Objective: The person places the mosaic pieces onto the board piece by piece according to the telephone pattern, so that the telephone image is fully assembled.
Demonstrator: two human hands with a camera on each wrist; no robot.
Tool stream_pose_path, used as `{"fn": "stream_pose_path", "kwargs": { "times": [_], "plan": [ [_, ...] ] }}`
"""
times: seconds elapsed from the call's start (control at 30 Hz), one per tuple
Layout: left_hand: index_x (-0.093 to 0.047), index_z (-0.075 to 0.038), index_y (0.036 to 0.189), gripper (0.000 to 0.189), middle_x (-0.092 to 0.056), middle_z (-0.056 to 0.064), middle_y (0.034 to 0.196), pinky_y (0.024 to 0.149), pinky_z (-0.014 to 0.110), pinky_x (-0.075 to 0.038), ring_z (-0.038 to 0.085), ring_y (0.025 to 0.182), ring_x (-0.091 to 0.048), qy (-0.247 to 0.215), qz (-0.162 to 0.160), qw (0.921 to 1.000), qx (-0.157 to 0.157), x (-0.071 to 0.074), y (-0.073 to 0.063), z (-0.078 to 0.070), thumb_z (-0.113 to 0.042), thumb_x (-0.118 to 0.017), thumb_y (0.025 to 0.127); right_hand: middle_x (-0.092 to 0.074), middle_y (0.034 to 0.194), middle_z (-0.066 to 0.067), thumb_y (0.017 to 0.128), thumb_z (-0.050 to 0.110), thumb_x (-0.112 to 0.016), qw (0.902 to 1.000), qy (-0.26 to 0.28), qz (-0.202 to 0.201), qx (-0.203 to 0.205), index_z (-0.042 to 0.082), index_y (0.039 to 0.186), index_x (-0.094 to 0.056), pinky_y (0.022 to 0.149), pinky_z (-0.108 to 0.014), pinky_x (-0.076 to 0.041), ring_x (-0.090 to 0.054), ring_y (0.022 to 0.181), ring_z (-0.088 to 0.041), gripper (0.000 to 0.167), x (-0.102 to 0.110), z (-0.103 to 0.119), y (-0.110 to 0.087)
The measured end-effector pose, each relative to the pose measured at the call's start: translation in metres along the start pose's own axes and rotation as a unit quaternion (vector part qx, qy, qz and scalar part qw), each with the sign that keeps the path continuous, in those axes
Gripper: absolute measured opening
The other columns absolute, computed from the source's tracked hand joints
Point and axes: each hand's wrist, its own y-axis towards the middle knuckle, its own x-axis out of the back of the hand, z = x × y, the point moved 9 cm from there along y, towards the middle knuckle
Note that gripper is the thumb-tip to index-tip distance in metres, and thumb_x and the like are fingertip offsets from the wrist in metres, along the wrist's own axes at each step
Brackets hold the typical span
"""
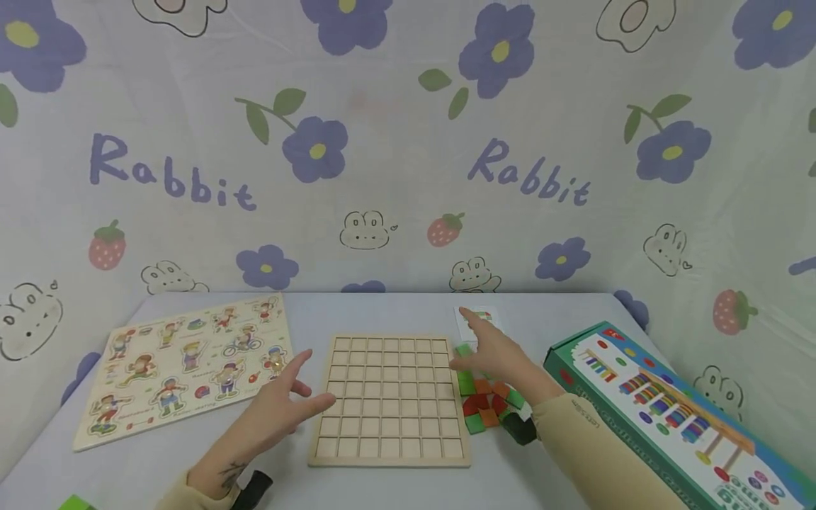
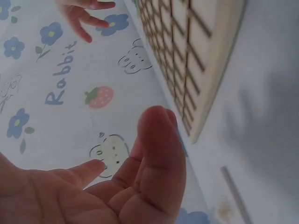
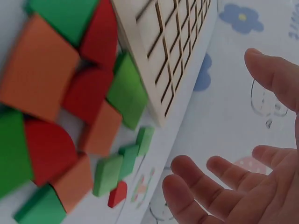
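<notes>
A square wooden grid board (image 1: 389, 402) with shallow compartments lies in the middle of the table. My left hand (image 1: 275, 402) hovers at its left edge, thumb and fingers spread and holding nothing. Over on the right, my right hand (image 1: 496, 358) is held above a pile of coloured blocks, its fingers apart and nothing between them. The pile has orange blocks (image 3: 41, 67), red blocks with a rounded side (image 3: 50, 150) and green blocks (image 3: 127, 91), beside the board's right edge. Behind it lies a white card (image 1: 460, 322) with a small coloured picture, partly hidden by the right hand.
A wooden picture puzzle board (image 1: 210, 347) with figures lies at the left. At the right rests a green and blue toy box (image 1: 669, 418). A green block (image 1: 75, 503) shows at the front left corner. A printed cloth (image 1: 408, 184) hangs behind the table.
</notes>
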Motion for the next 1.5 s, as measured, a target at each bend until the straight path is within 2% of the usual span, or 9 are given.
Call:
{"fn": "stream_pose_path", "kwargs": {
  "times": [0.17, 0.4, 0.63, 0.83, 1.0, 1.13, 1.23, 1.33, 1.5],
  "plan": [
    [-0.017, -0.021, 0.148, 0.095, -0.055, 0.011, 0.100, 0.054, 0.030, -0.043, 0.017, 0.056, -0.050, -0.008, 0.011, 0.9994, 0.031, -0.012, 0.000, 0.017, -0.046, -0.071, 0.075, -0.052, 0.129, -0.013, 0.069, 0.028, -0.080, 0.9990, 0.028, 0.026, -0.025, 0.019, 0.146, -0.027, 0.076, -0.040, -0.047, -0.058, 0.083, -0.018, 0.093, -0.017, 0.008, -0.027],
    [-0.020, -0.012, 0.147, 0.095, -0.056, 0.006, 0.074, 0.049, 0.029, -0.040, 0.015, 0.049, -0.049, 0.036, 0.042, 0.9979, 0.035, -0.019, -0.005, 0.021, -0.053, -0.067, 0.076, -0.057, 0.070, -0.004, 0.063, 0.024, -0.083, 0.9964, 0.043, 0.071, -0.015, 0.004, 0.124, -0.048, 0.051, -0.029, -0.041, -0.052, 0.057, -0.015, 0.073, -0.045, 0.013, -0.066],
    [-0.027, -0.006, 0.145, 0.102, -0.048, 0.002, 0.052, 0.049, 0.028, -0.038, 0.015, 0.045, -0.049, 0.100, 0.047, 0.9910, 0.075, -0.027, -0.006, 0.031, -0.062, -0.067, 0.070, -0.054, 0.071, -0.004, 0.057, 0.027, -0.086, 0.9894, 0.015, 0.111, -0.093, 0.006, 0.099, -0.052, 0.045, -0.026, -0.040, -0.048, 0.045, -0.014, 0.059, -0.070, -0.003, -0.090],
    [-0.027, 0.004, 0.142, 0.110, -0.056, 0.006, 0.069, 0.050, 0.029, -0.040, 0.015, 0.046, -0.048, 0.106, 0.065, 0.9893, 0.076, -0.036, -0.005, 0.037, -0.060, -0.072, 0.064, -0.052, 0.073, -0.007, 0.055, 0.025, -0.088, 0.9827, 0.018, 0.106, -0.151, 0.004, 0.098, -0.050, 0.046, -0.025, -0.040, -0.048, 0.047, -0.015, 0.061, -0.076, -0.011, -0.098],
    [-0.029, 0.006, 0.140, 0.112, -0.058, 0.008, 0.089, 0.050, 0.030, -0.043, 0.015, 0.049, -0.051, 0.104, 0.079, 0.9901, 0.053, -0.044, -0.002, 0.039, -0.046, -0.082, 0.057, -0.050, 0.073, -0.007, 0.056, 0.020, -0.087, 0.9821, 0.028, 0.094, -0.161, 0.003, 0.096, -0.049, 0.045, -0.023, -0.039, -0.049, 0.048, -0.014, 0.058, -0.078, -0.012, -0.100],
    [-0.033, 0.007, 0.138, 0.108, -0.060, 0.018, 0.111, 0.068, 0.037, -0.050, 0.019, 0.072, -0.058, 0.131, 0.087, 0.9870, 0.032, -0.047, 0.002, 0.039, -0.028, -0.087, 0.051, -0.050, 0.074, -0.008, 0.057, 0.014, -0.086, 0.9832, 0.034, 0.083, -0.159, 0.003, 0.093, -0.049, 0.044, -0.023, -0.041, -0.050, 0.047, -0.014, 0.053, -0.079, -0.012, -0.100],
    [-0.035, 0.007, 0.136, 0.105, -0.054, 0.022, 0.124, 0.085, 0.044, -0.046, 0.021, 0.089, -0.056, 0.152, 0.082, 0.9846, 0.029, -0.046, 0.005, 0.039, -0.019, -0.087, 0.048, -0.050, 0.073, -0.008, 0.059, 0.015, -0.086, 0.9828, 0.027, 0.080, -0.165, 0.003, 0.094, -0.050, 0.044, -0.022, -0.042, -0.051, 0.048, -0.014, 0.052, -0.079, -0.014, -0.097],
    [-0.036, 0.007, 0.136, 0.103, -0.054, 0.022, 0.123, 0.088, 0.046, -0.044, 0.021, 0.090, -0.056, 0.153, 0.077, 0.9848, 0.027, -0.045, 0.008, 0.038, -0.015, -0.086, 0.049, -0.050, 0.074, -0.007, 0.060, 0.016, -0.085, 0.9821, 0.022, 0.078, -0.170, 0.004, 0.095, -0.049, 0.046, -0.023, -0.042, -0.050, 0.049, -0.015, 0.051, -0.077, -0.016, -0.094],
    [-0.036, 0.008, 0.135, 0.099, -0.059, 0.017, 0.109, 0.068, 0.035, -0.048, 0.017, 0.070, -0.057, 0.145, 0.069, 0.9870, 0.010, -0.043, 0.016, 0.033, -0.012, -0.085, 0.051, -0.051, 0.074, -0.007, 0.062, 0.013, -0.083, 0.9851, 0.028, 0.069, -0.155, 0.004, 0.094, -0.049, 0.046, -0.024, -0.041, -0.050, 0.049, -0.015, 0.048, -0.074, -0.015, -0.084]
  ]
}}
